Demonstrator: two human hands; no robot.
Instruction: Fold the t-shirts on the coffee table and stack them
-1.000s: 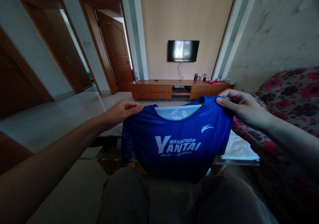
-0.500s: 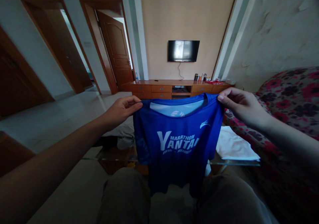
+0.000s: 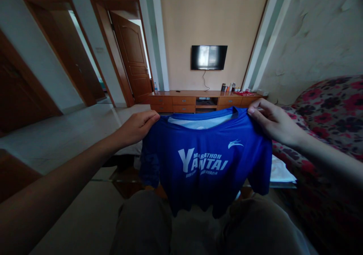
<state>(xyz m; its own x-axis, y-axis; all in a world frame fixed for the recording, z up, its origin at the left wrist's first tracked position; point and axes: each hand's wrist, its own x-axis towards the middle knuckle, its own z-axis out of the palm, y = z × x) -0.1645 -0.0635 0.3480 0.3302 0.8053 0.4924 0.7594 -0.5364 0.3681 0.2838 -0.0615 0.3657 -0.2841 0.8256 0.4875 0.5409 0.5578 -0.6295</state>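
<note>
A blue T-shirt [image 3: 204, 145] with white lettering hangs upright between my hands, its front facing me and its hem above my knees. My left hand [image 3: 140, 125] pinches the shoulder on the left of the view. At the opposite shoulder, my right hand [image 3: 273, 119] grips the fabric between thumb and fingers. Both sleeves hang down at the sides. Behind the shirt on the right, a folded white cloth [image 3: 280, 170] lies on a glass table [image 3: 286, 185], partly covered from view.
Dark and grey cloth [image 3: 127, 153] lies on the table at the left. A floral sofa [image 3: 337, 115] stands to the right. Beyond the table is a long wooden cabinet [image 3: 184, 100] with bottles and cans, below a wall television [image 3: 209, 57].
The shirt has spread wider: its sleeves have swung outward, and the right one now covers more of the white cloth. Its neckline opening looks narrower. Both hands keep nearly the same places.
</note>
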